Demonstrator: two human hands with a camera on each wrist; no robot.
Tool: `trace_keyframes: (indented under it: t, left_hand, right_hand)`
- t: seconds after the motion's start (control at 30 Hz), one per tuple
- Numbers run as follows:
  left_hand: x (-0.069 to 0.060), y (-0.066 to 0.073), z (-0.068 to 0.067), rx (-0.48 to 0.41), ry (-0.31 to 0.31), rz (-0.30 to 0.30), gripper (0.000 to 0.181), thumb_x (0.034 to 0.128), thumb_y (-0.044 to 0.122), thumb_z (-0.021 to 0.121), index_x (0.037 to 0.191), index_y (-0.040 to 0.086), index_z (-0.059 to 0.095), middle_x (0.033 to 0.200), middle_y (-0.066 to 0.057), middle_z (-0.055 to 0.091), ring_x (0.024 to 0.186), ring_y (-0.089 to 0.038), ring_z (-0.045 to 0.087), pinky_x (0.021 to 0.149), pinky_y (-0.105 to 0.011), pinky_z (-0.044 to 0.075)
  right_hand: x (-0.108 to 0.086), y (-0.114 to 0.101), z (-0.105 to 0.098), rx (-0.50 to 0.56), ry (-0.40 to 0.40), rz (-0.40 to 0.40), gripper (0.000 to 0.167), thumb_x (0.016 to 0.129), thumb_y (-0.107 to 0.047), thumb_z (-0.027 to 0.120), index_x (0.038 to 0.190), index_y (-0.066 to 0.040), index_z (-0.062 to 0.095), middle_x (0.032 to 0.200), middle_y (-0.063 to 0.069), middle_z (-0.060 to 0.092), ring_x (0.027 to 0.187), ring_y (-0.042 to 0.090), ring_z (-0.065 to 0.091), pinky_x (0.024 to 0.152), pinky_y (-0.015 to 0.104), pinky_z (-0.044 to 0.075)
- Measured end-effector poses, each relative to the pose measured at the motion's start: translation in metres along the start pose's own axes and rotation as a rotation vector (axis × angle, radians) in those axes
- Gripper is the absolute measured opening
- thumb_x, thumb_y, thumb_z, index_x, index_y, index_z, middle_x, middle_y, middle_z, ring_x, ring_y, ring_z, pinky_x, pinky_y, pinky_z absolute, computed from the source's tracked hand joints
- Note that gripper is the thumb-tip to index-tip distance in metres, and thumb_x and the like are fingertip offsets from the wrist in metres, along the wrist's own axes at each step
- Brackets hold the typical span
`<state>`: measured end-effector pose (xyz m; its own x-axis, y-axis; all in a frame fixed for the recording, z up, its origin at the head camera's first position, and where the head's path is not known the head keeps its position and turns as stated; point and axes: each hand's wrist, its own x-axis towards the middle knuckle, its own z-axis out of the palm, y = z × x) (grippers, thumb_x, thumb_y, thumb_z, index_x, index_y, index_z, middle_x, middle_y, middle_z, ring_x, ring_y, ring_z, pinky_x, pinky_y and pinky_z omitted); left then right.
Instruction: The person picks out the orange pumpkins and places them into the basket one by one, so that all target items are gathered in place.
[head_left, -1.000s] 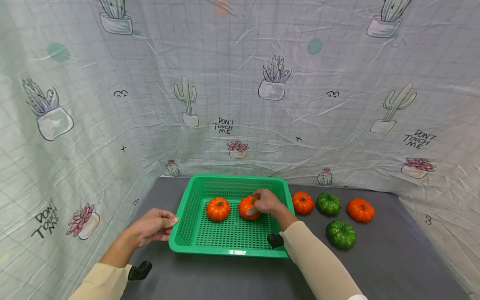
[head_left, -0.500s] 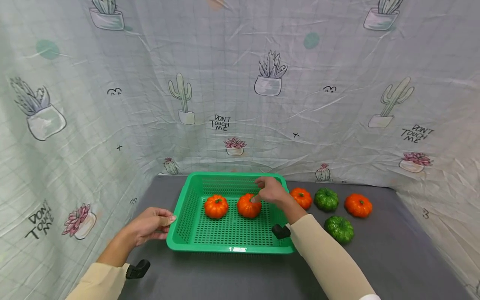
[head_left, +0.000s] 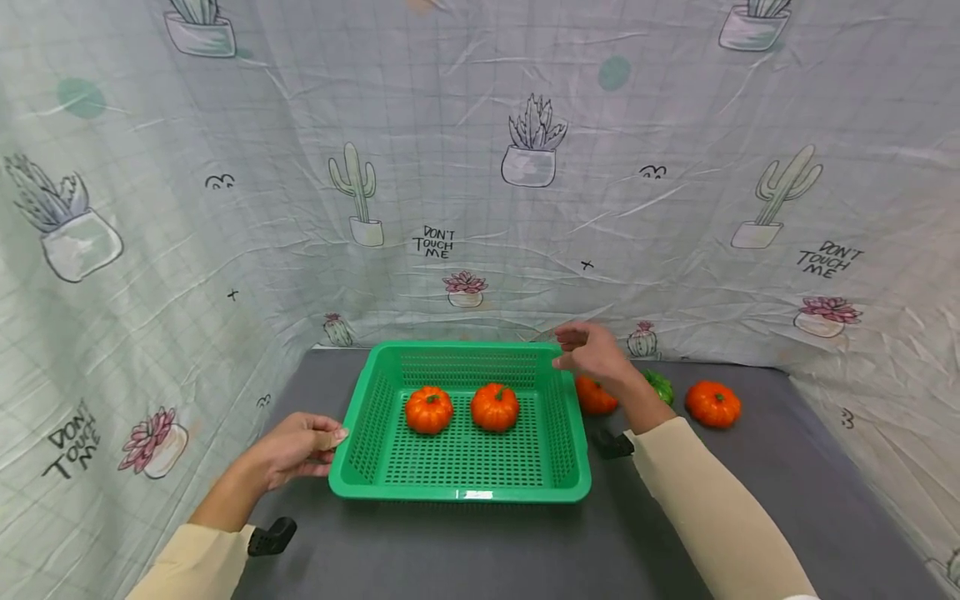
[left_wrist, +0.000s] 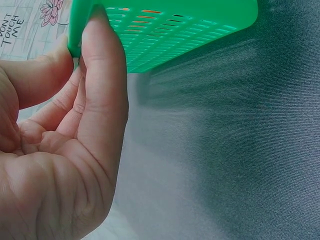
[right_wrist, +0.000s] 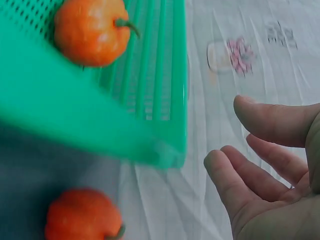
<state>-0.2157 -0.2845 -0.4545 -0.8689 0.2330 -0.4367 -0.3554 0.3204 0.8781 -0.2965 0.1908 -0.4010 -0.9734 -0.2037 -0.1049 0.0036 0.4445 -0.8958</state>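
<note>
- pale, wrinkled sheeting (head_left: 465,100) hangs behind and along both sides, a faint grid printed across it;
- printed potted cacti (head_left: 358,187), pink succulents (head_left: 465,286) and "DON'T TOUCH ME" lettering (head_left: 433,242) decorate it;
- a dark grey surface (head_left: 450,550) spreads below, its far edge meeting the sheeting;
- light catches the creases; the left side looks faintly greenish

The left sleeve (head_left: 198,562) is plain, pale cream-yellow and long; the right sleeve (head_left: 720,508) is beige, with a white patch (head_left: 801,597) at the picture's bottom edge. Small, rounded black wrist cameras (head_left: 272,537) (head_left: 613,444) jut from both cuffs.
</note>
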Motion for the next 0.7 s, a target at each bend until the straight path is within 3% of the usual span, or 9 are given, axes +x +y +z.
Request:
trace_keyframes:
  t: [0.33,0.7]
  left_hand:
    - [-0.002,0.000,-0.001,-0.007,0.006,-0.010,0.022,0.1052,0.016,0.062,0.114,-0.003,0.068,0.083,-0.002,0.065,0.078,-0.014,0.061,0.071,-0.032,0.061]
    - [0.000,-0.002,-0.003,-0.011,-0.028,0.009,0.024,0.1058,0.019,0.062,0.115,-0.002,0.067,0.084,0.000,0.065,0.078,-0.012,0.062,0.072,-0.031,0.062]
  right_hand:
    - [-0.016,0.023,-0.041,-0.029,0.035,0.022,0.061,0.097,-0.002,0.068,0.153,0.004,0.044,0.159,0.030,0.043,0.148,0.046,0.042,0.117,0.055,0.043]
    - [-0.026,0.047,-0.074,-0.091,0.081,0.053,0.059,0.099,-0.003,0.065,0.153,0.005,0.042,0.157,0.034,0.043,0.146,0.048,0.043,0.115,0.057,0.045]
